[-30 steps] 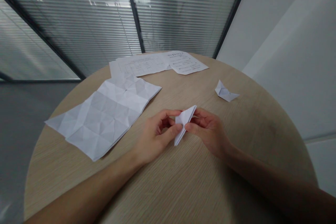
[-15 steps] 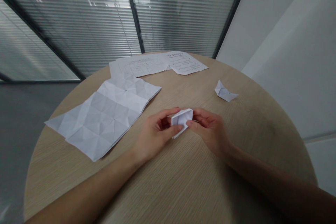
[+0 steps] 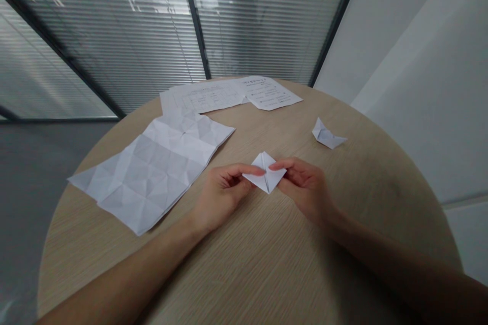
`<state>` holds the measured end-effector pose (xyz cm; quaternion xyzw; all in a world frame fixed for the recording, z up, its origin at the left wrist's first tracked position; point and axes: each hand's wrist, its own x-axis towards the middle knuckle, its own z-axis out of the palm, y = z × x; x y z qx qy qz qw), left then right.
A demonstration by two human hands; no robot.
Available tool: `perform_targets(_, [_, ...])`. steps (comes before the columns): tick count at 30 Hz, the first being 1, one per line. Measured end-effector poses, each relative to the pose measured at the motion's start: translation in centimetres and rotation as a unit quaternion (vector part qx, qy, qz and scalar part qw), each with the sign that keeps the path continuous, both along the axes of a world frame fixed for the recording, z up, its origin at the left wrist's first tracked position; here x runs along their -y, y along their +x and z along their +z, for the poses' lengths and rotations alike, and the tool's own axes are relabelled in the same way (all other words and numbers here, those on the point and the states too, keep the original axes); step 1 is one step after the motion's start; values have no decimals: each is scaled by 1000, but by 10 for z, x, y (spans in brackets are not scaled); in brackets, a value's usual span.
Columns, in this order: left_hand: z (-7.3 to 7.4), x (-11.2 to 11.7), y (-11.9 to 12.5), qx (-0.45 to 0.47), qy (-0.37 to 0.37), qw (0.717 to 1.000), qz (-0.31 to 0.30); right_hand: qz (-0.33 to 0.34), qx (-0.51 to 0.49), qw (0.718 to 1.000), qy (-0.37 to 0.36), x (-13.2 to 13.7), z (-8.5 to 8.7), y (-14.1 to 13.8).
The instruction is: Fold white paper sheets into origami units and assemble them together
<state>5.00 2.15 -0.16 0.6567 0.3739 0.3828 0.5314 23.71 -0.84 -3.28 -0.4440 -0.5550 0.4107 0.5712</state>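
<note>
A small folded white paper piece [image 3: 266, 178], now a flat diamond with a centre crease, is held just above the round wooden table [image 3: 267, 264]. My left hand [image 3: 221, 198] pinches its left corner with fingers curled. My right hand [image 3: 305, 188] pinches its right side between thumb and forefinger. Both hands are closed on the paper.
A large creased white sheet [image 3: 156, 167] lies unfolded to the left. Two printed sheets [image 3: 229, 94] lie at the far edge. A small folded paper boat [image 3: 327, 135] sits at the right. Glass walls with blinds stand behind; a white wall is to the right.
The folded paper went from a narrow upright shape to a boxy shape and now is spread out as a flat diamond between both hands, which have stayed in place.
</note>
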Motion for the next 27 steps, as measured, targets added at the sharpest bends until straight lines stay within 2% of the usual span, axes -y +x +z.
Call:
perform_targets(5, [0,1,2,32,-47,998,-14,-8,46,997,55,1,-2,3])
perform_targets(10, [1,1,2,25,8,1000,2,-19,75,991,109,5,11,-1])
perform_targets(15, [0,4,1,-1,68,997,18,-43,89,992,84,11,12,-6])
perform_targets(19, [0,6,4,51,56,996,43,-71,75,993,51,12,8,-8])
perform_targets(22, [1,5,5,53,58,997,27,-53,73,995,42,12,8,-9])
perform_targets(25, [2,4,3,3,102,994,33,-46,87,994,56,11,10,-8])
perform_targets(27, [2,3,1,-4,139,990,36,-69,112,988,85,10,10,-7])
